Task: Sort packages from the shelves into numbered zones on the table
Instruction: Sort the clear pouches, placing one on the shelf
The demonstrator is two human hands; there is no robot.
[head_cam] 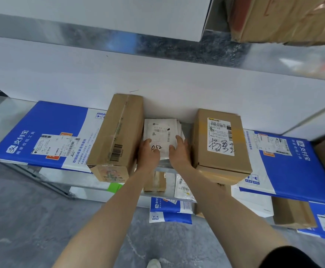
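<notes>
A dark sleeve [291,258] and two bare forearms reach up from the bottom edge, with a white shoe [153,264] on the grey floor [22,219] between them. The left hand [149,153] and right hand [179,151] meet on a white packet [159,132] and hold it by its near corners. A digit of each lies across the top; the rest are mostly hidden, so I can't see how far they curl under. The packet lies flat on the shelf [5,115], pushed back to the white wall, with "032" in black marker near the left hand.

It sits in the gap between two brown boxes. The tall box [117,136] stands just left of it, angled, a barcode on its side. The labelled box [221,140] is just to the right, with black scrawl on its white label. A blue-and-white left mailer [41,132] lies under the tall box's far side, and a right mailer [285,163] lies beside the labelled box.

Under the shelf are a small box [154,181] and more mailers [170,209].
</notes>
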